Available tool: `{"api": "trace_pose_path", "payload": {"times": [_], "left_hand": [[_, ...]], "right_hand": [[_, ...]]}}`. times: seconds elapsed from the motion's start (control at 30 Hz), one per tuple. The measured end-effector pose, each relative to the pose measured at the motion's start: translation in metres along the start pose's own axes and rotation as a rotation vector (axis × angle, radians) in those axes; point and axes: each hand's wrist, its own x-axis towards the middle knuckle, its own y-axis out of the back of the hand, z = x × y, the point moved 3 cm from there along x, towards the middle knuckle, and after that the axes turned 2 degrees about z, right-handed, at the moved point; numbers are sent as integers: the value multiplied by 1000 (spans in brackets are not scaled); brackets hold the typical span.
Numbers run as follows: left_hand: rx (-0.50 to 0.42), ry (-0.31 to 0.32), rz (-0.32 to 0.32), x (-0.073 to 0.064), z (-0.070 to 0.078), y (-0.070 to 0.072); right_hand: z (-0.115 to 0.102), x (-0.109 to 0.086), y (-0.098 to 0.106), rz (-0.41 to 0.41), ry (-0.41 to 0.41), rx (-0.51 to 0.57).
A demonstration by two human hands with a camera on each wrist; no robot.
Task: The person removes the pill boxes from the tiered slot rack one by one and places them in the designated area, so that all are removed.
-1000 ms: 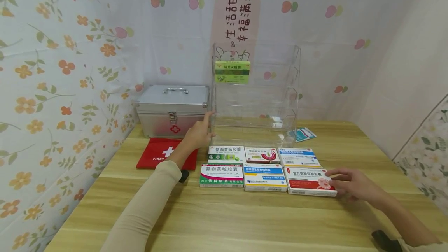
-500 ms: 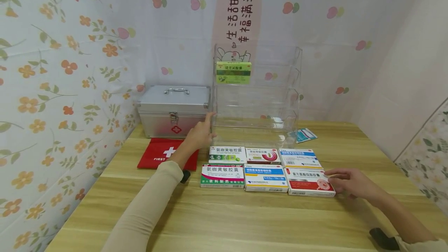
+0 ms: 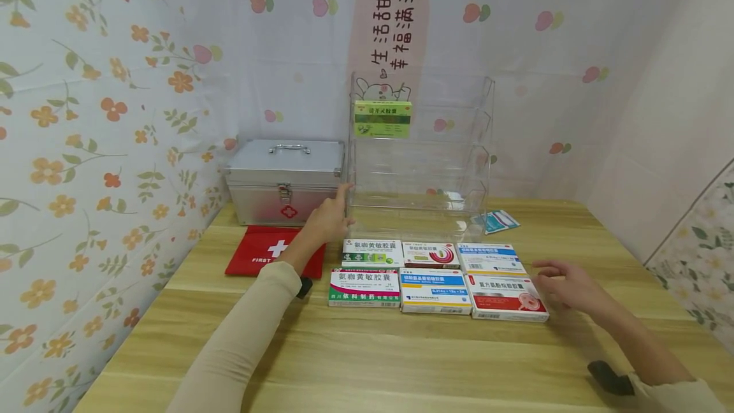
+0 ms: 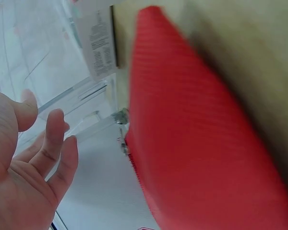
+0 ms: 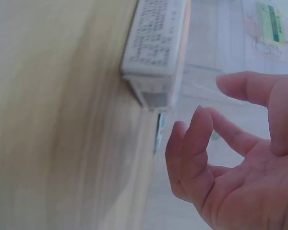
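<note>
My left hand (image 3: 327, 218) is at the lower left side of the clear tiered rack (image 3: 421, 206), its index finger extended against the rack's edge. In the left wrist view its fingers (image 4: 53, 139) are loosely bent, with no box among them. My right hand (image 3: 568, 285) hovers just right of the medicine boxes, its thumb and fingers (image 5: 197, 139) apart with nothing between them. Closest to it are the red-and-white medicine box (image 3: 507, 298) in the front row and the blue-and-white medicine box (image 3: 492, 259) behind. A green medicine box (image 3: 383, 120) stands upper left in the rack.
Several medicine boxes lie in two rows before the rack, including a green-and-magenta one (image 3: 364, 288) and another blue-and-white one (image 3: 436, 292). A silver case (image 3: 258, 199) and a red first aid pouch (image 3: 246, 253) are at left. A teal packet (image 3: 501, 221) lies beside the rack.
My right hand has let go of the red-and-white medicine box and moved slightly up and back from it. That box sits a little further left. My left hand stays at the rack.
</note>
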Motion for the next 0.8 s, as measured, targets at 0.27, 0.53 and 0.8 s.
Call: {"api": "trace_pose_path", "payload": {"times": [0.27,0.53,0.8], "left_hand": [[7,31,-23,-1,1,2],[21,46,-27,-1,2,3],[16,46,-23,0,2,2]], "right_hand": [[-21,6,-8,25,38,58],[-47,13,-18,11,92,138],[-76,24,-24,42,150,191]]}}
